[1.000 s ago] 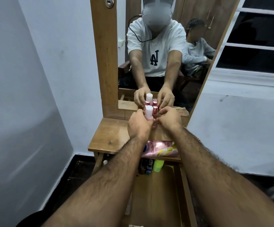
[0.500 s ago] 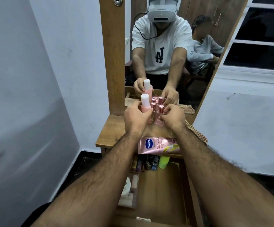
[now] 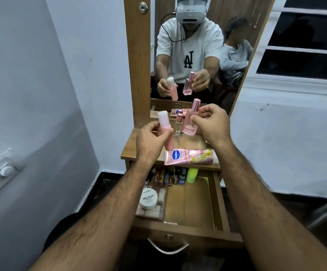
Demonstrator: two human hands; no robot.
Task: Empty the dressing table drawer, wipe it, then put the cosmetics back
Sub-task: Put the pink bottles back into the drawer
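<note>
Two hands are showing, the left hand (image 3: 152,138) and the right hand (image 3: 210,125), each holding one bottle; one pink bottle with a white cap (image 3: 165,128) is sitting in the left, one square pink perfume bottle (image 3: 191,121) in the right; one small clear bottle with a rose-gold cap (image 3: 178,125) is standing on the tabletop (image 3: 137,149); one pink lotion tube (image 3: 190,157) is lying there; one drawer (image 3: 218,204) is hanging open, holding one white nail-polish jar (image 3: 148,196), one green cap (image 3: 192,175) and a row of small tubes (image 3: 163,177) too crowded for counting; one mirror (image 3: 236,61) is standing behind.
</note>
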